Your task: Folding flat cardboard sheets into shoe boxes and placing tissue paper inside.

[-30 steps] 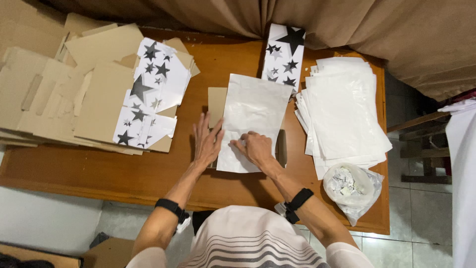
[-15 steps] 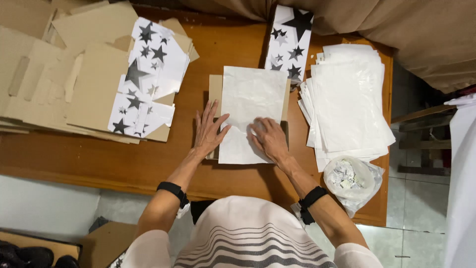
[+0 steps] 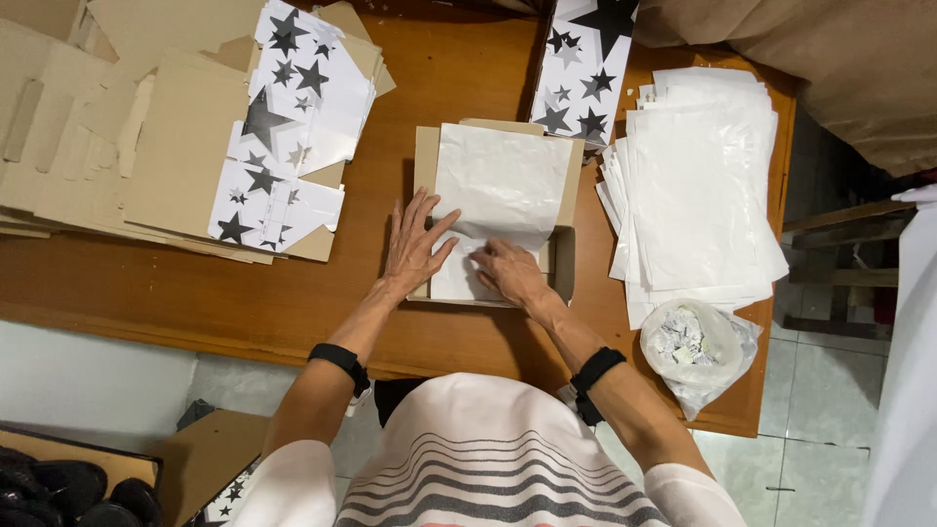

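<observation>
On surface (image 3: 293, 303), centre: open cardboard box (image 3: 563, 256) w/ white paper sheet (image 3: 503, 185).
Hands: left hand (image 3: 414, 249) & right hand (image 3: 509, 273) flat, fingers spread, pressing sheet.

A shallow brown cardboard box (image 3: 562, 256) lies open at the middle of the wooden table (image 3: 293, 303), near its front edge. A thin, creased white tissue paper sheet (image 3: 503, 185) is draped across it, its lower part folded inside.

Box (image 3: 564, 256) mid-table – paper stack (image 3: 698, 185) right, flattened cartons (image 3: 185, 156) left.
</observation>
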